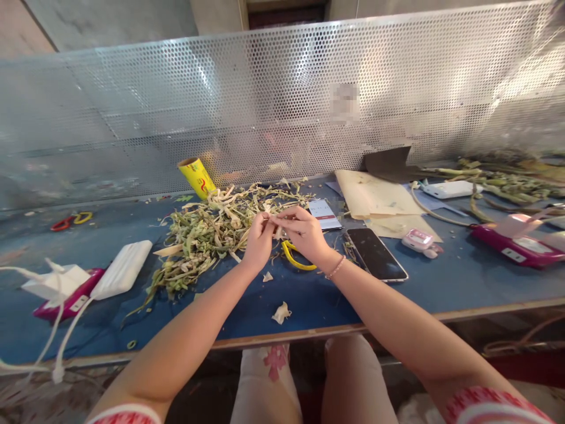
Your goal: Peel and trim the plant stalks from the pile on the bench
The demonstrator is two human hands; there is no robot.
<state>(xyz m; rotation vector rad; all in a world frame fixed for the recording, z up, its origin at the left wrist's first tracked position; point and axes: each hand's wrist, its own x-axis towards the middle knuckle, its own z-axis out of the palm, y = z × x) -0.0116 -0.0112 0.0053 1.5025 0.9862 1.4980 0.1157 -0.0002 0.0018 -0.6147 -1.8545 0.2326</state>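
Note:
My left hand (259, 238) and my right hand (304, 232) meet over the table, fingertips pinched together. Whatever lies between them is too small and hidden to name. Just left of and behind them spreads a heap of dried, greenish-tan plant stalks and leaves (198, 241). Beneath my right hand shows a yellow loop handle (293, 259), its other parts covered. Two pale dry scraps, a small one (267, 277) and a larger one (281, 312), lie on the blue tabletop (326, 312) nearer to me.
A yellow tube (197, 178) leans behind the heap. To the right are a black-screened phone (375, 254), paper sheets (379, 194) and a magenta power strip (516, 244). Left sit a white power bank (122, 269) and cables. A perforated metal screen (273, 106) bounds the back.

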